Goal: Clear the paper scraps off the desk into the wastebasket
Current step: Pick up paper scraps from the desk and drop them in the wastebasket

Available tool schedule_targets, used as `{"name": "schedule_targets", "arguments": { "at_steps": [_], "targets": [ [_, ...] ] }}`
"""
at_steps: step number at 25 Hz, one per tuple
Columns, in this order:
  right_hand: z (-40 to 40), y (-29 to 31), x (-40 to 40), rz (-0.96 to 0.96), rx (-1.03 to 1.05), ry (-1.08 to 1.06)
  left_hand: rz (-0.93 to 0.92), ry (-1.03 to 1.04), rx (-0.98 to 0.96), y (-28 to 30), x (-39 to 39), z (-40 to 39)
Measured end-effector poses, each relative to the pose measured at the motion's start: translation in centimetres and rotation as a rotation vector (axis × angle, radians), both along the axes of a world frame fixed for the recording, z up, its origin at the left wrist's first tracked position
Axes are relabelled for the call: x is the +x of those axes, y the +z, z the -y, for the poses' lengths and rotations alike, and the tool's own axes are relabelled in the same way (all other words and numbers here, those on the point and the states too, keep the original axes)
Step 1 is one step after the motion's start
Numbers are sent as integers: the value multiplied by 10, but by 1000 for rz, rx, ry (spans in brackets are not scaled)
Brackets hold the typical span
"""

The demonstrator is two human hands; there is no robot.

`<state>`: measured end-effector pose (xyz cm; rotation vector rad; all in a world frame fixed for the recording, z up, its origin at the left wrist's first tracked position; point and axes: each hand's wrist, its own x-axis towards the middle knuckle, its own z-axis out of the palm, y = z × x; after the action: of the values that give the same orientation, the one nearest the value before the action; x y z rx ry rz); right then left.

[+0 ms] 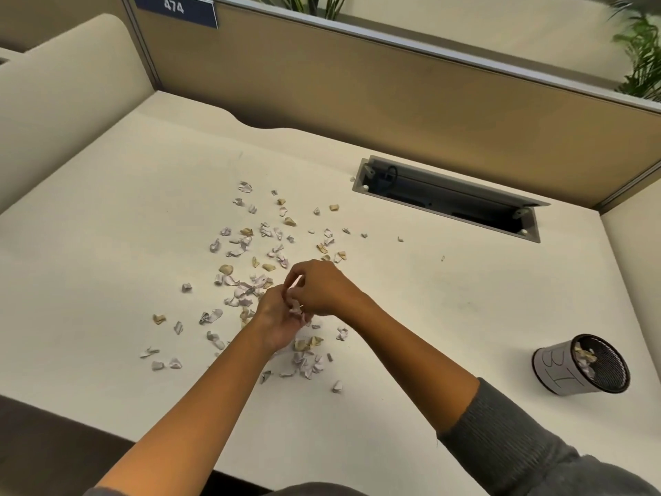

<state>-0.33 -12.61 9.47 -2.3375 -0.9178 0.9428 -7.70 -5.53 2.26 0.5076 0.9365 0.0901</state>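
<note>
The task seems only begun: a few scraps lie in the wastebasket (586, 365) at the right, most paper scraps (250, 266) remain on the bench (107, 245), while the left hand (282, 322) cups some and the right hand (318, 288) pinches one.

The pale cream laminate desk (107, 245) carries a loose scatter of small crumpled white and tan paper scraps (250, 245) across its middle. At three o'clock from the scatter stands a small grey-wrapped black mesh wastebasket (581, 365), well apart. At one o'clock lies a grey rectangular cable hatch (450, 198), open.
</note>
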Motion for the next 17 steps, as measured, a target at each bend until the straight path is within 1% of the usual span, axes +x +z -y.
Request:
{"name": "schedule_targets", "arguments": {
  "at_steps": [2,4,5,8,9,11,14,17],
  "targets": [
    [13,0,14,-45,92,-90,-17,0,-11,1,0,1],
    [30,-9,38,-58,129,-188,-15,-6,-26,3,1,1],
    [41,-17,53,-34,129,-245,-14,-13,-24,5,1,1],
    [82,-47,103,174,93,-483,3,-32,-15,11,3,1],
    [96,-58,118,217,69,-566,7,-39,-7,12,4,1],
    [118,-79,141,233,-23,-692,9,-46,6,14,4,0],
    [127,-101,156,193,-192,-742,1,-42,14,13,4,-2],
    [114,-110,158,224,-180,-697,-5,-32,11,9,8,-7]
  ]
}}
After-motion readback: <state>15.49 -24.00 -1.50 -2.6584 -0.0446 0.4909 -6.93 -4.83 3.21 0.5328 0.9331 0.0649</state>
